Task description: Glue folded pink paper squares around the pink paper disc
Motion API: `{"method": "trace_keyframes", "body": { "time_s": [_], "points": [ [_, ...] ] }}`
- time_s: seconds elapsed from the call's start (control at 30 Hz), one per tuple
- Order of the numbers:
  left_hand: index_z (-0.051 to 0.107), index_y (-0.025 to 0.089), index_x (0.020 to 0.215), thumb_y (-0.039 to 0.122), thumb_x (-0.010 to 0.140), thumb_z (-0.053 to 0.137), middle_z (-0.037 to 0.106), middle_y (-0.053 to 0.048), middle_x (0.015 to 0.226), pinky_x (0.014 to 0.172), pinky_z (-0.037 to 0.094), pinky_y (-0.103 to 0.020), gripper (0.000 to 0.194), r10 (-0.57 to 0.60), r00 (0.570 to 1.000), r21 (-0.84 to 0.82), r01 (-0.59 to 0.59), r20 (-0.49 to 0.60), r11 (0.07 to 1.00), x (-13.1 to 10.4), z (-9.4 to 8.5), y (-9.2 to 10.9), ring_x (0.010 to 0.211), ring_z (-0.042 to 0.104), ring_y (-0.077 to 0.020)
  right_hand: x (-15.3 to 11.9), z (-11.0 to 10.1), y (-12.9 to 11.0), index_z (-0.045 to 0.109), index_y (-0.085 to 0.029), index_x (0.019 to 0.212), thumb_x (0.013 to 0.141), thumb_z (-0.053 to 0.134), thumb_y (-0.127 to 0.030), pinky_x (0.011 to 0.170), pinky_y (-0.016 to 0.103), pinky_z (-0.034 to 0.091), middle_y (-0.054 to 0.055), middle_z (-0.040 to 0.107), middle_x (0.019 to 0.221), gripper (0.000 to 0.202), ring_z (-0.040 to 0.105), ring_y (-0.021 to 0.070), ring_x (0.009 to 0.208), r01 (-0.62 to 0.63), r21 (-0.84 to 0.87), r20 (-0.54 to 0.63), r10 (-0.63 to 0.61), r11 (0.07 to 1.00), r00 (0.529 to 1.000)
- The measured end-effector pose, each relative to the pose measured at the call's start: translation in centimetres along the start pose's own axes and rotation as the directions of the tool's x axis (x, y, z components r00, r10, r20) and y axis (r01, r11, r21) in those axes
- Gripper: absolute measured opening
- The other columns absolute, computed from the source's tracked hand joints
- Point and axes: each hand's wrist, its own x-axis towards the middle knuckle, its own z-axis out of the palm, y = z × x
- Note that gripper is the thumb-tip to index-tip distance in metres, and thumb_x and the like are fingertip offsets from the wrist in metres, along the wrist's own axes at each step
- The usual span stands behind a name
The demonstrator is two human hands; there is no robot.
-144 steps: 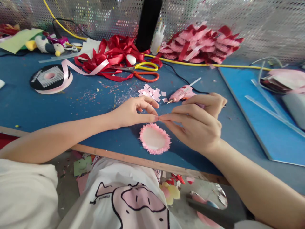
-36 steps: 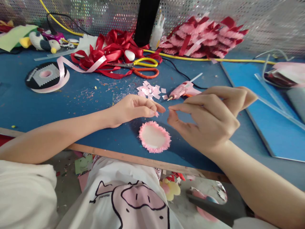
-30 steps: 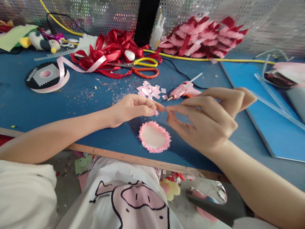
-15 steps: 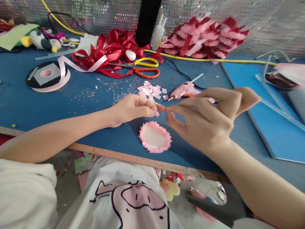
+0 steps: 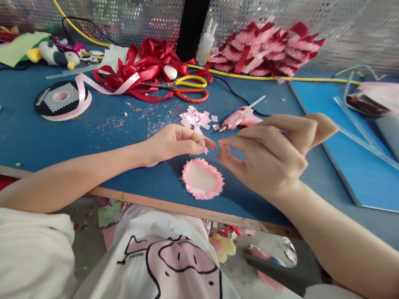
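Note:
My left hand (image 5: 177, 141) pinches a tiny folded piece of pink ribbon (image 5: 205, 150) between thumb and fingers, with its index finger stretched toward the right. Facing it across a small gap is my right hand (image 5: 268, 153), its thumb and index tips pressed together; anything between them is too small to make out. Below the hands lies a white oval disc (image 5: 202, 178) edged with a ruffle of pink ribbon pieces. Cut pink ribbon squares (image 5: 195, 118) are heaped just beyond my left fingers. A pink glue gun (image 5: 238, 118) rests behind my right fingers.
Scissors (image 5: 190, 88) with yellow and orange handles lie by tangled red ribbon (image 5: 149, 58). At left is a pink ribbon spool (image 5: 62, 99). A pink and red ruffled pile (image 5: 268, 50) stands at the back, a blue board (image 5: 358, 153) at right. The table's wooden edge (image 5: 156, 202) is near my body.
My right fingertips have come away from my left index fingertip, leaving a small gap. The ribbon piece stays in my left hand, and the oval disc has not moved.

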Motion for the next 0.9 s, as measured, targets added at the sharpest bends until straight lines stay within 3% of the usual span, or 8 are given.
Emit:
{"method": "trace_keyframes", "body": {
  "time_s": [0.1, 0.23, 0.4, 0.67, 0.9],
  "points": [
    [0.076, 0.018, 0.074, 0.025, 0.079, 0.079, 0.084, -0.006, 0.112, 0.117, 0.05, -0.042, 0.009, 0.019, 1.0, -0.026, -0.019, -0.008, 0.999, 0.03, -0.04, -0.07, 0.114, 0.073, -0.0196, -0.08, -0.1, -0.05, 0.072, -0.032, 0.089, 0.092, 0.083, -0.029, 0.083, 0.045, 0.038, -0.006, 0.075, 0.083, 0.011, 0.067, 0.0224, 0.09, 0.045, -0.043, -0.02, -0.046, 0.998, 0.999],
    [0.079, 0.018, 0.076, 0.028, 0.079, 0.08, 0.084, -0.007, 0.113, 0.116, 0.049, -0.043, 0.01, 0.009, 1.0, -0.033, -0.01, -0.026, 0.999, 0.01, -0.01, -0.01, 0.116, 0.073, -0.0213, -0.2, -0.07, -0.08, 0.076, -0.035, 0.088, 0.094, 0.081, -0.025, 0.085, 0.048, 0.037, -0.004, 0.079, 0.09, 0.012, 0.067, 0.0244, 0.097, 0.051, -0.043, 0.06, -0.048, 0.998, 0.997],
    [0.079, 0.019, 0.076, 0.028, 0.077, 0.08, 0.084, -0.007, 0.111, 0.117, 0.049, -0.045, 0.009, 0.011, 0.999, -0.028, -0.012, -0.03, 1.0, 0.02, 0.04, 0.03, 0.118, 0.072, -0.0221, -0.51, 0.47, 0.19, 0.074, -0.031, 0.091, 0.093, 0.081, -0.032, 0.083, 0.045, 0.034, -0.006, 0.076, 0.084, 0.008, 0.068, 0.0229, 0.089, 0.032, 0.01, -0.056, -0.031, 0.999, 0.998],
    [0.076, 0.018, 0.071, 0.026, 0.076, 0.08, 0.083, -0.006, 0.106, 0.115, 0.05, -0.044, 0.011, -0.012, 1.0, -0.028, 0.012, -0.002, 1.0, 0.12, -0.06, -0.13, 0.112, 0.072, -0.0205, -0.75, 0.2, 0.06, 0.073, -0.033, 0.086, 0.099, 0.074, -0.04, 0.09, 0.048, 0.035, -0.004, 0.075, 0.081, 0.015, 0.069, 0.0252, 0.095, -0.038, -0.048, 0.137, 0.044, 0.998, 0.99],
    [0.074, 0.018, 0.067, 0.027, 0.076, 0.081, 0.084, -0.005, 0.104, 0.107, 0.052, -0.04, 0.015, -0.028, 1.0, 0.011, 0.028, -0.014, 1.0, 0.13, -0.08, 0.01, 0.109, 0.072, -0.0197, -0.11, 0.36, -0.41, 0.068, -0.028, 0.09, 0.096, 0.077, -0.026, 0.087, 0.046, 0.035, -0.004, 0.075, 0.083, 0.011, 0.067, 0.0237, 0.096, 0.006, 0.016, 0.041, -0.006, 1.0, 0.999]
  ]
}}
